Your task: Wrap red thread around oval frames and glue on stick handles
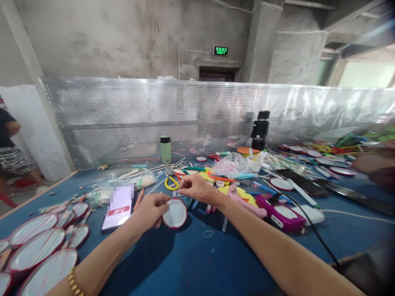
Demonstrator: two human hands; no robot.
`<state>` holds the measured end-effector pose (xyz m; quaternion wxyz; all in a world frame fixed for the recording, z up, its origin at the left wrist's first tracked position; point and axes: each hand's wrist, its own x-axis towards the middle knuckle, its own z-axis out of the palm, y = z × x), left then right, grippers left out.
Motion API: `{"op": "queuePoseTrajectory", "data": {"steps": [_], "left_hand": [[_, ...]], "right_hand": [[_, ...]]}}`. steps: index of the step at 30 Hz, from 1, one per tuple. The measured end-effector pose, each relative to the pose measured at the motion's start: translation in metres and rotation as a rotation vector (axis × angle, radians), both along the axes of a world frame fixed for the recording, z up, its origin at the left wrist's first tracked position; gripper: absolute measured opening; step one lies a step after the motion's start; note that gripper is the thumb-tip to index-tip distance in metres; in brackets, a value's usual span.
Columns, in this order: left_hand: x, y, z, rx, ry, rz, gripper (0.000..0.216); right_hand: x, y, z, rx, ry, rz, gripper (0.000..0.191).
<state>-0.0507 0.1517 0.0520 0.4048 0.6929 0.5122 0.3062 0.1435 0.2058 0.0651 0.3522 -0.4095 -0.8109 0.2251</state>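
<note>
My left hand (152, 209) is closed on the edge of a small round white disc with a dark red rim (174, 213), held over the blue table (173, 267). Just above and to the right of the disc, my right hand (196, 188) has its fingertips pinched together. Whatever lies between them is too small to make out. Yellow-handled scissors (170, 183) lie just beyond my hands. Left of my left hand is a lit phone (119, 207), partly blurred out, with an orange pen (138, 200) beside it.
Several larger red-rimmed white discs (37, 250) are piled at the left. A green tumbler (166, 150) and a black thermos (260, 130) stand before a perforated metal screen (138, 111). A pink glue gun (243, 202), a purple device (280, 213) and a black cable (317, 230) lie rightward. Another person's arm (375, 164) reaches in.
</note>
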Motion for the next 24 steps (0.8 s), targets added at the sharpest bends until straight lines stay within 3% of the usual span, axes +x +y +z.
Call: {"op": "queuePoseTrajectory", "data": {"steps": [7, 13, 16, 24], "left_hand": [[-0.002, 0.001, -0.005, 0.041, 0.009, -0.038, 0.032], [-0.004, 0.006, -0.012, 0.050, 0.085, -0.044, 0.029], [-0.005, 0.006, -0.015, 0.064, 0.111, -0.021, 0.027], [-0.005, 0.003, -0.014, 0.103, 0.158, -0.008, 0.023]], "right_hand": [[-0.003, -0.003, 0.001, 0.008, -0.047, 0.028, 0.006], [0.039, 0.022, 0.019, 0.194, -0.096, -0.277, 0.011], [0.056, 0.035, 0.017, 0.230, -0.189, -0.368, 0.009], [0.049, 0.039, -0.004, 0.209, -0.454, -0.256, 0.021]]}}
